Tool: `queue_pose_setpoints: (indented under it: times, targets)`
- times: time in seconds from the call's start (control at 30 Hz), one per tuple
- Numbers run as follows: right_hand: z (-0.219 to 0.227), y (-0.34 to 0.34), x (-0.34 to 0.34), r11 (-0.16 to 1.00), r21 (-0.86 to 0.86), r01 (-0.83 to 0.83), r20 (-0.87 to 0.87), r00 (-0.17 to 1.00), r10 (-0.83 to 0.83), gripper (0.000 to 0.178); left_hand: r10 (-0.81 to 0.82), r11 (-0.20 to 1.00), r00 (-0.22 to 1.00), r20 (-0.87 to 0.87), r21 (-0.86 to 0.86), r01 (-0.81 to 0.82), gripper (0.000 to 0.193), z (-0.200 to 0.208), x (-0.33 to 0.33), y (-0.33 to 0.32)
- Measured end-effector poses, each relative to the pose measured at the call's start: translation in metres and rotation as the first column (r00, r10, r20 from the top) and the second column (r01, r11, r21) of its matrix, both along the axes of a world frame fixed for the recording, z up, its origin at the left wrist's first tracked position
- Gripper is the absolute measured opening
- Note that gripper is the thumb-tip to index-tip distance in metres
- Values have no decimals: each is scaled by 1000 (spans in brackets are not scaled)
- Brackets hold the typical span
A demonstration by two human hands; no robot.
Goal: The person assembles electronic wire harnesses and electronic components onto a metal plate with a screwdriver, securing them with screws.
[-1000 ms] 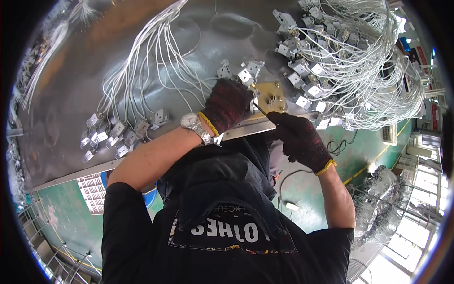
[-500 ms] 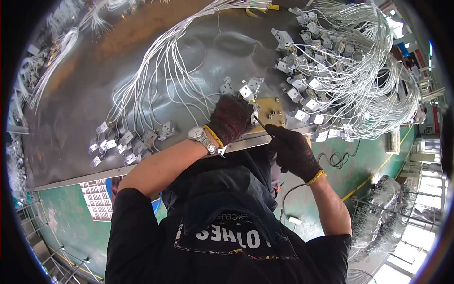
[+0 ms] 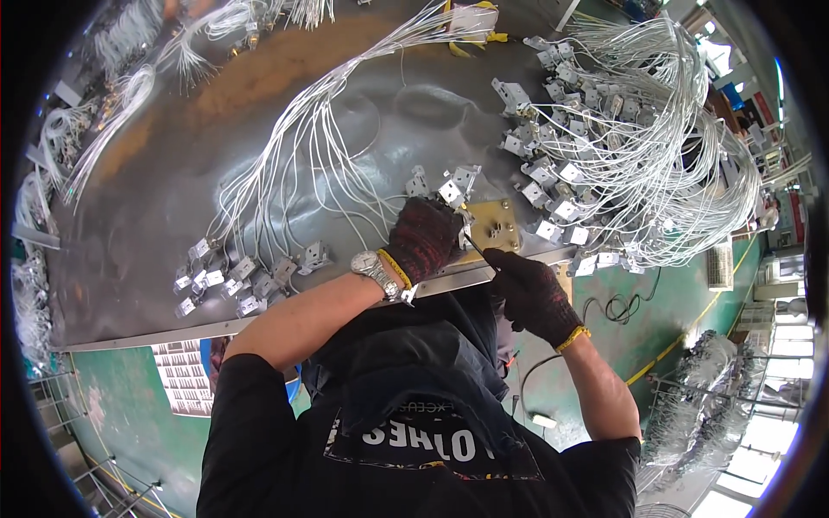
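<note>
My left hand [image 3: 425,233], in a dark red-and-black knit glove, is closed at the near edge of a brass-coloured plate [image 3: 501,214]. A small silver metal bracket [image 3: 467,226] shows at its fingertips, partly hidden by the glove. White wires [image 3: 345,186] run toward this hand. My right hand [image 3: 534,293], gloved alike, is closed round a thin dark tool [image 3: 474,245]; its tip meets the bracket by the left fingers. The tool's kind cannot be made out. Just beyond the left hand lie loose brackets [image 3: 451,192] of bent sheet metal.
A large heap of wired brackets [image 3: 570,173] covers the table's right side. More wired brackets [image 3: 246,276] lie at the near left, by the metal table's front edge [image 3: 164,337]. White wire bundles [image 3: 121,129] sit at the far left. A black cable [image 3: 617,306] lies on the green floor.
The whole view has shifted slightly, with the table lower in the picture. Both hands keep nearly the same place at the brass-coloured plate, the tool still touching by the left fingertips.
</note>
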State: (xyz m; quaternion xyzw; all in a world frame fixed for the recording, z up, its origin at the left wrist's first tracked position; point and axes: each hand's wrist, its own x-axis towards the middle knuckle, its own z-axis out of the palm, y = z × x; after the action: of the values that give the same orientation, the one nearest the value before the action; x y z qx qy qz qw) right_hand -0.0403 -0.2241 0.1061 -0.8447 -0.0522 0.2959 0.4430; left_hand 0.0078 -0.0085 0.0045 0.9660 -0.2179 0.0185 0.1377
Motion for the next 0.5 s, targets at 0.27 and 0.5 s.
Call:
queue_pose_setpoints:
  times: [0.27, 0.5]
  targets:
    - [4, -2, 3, 994, 94, 59, -54, 997, -55, 47, -2, 998, 997, 73, -68, 7, 56, 2, -3, 11]
    - [-48, 22, 26, 955, 283, -85, 472, 880, -61, 35, -97, 989, 995, 16, -111, 99, 50, 25, -6, 25]
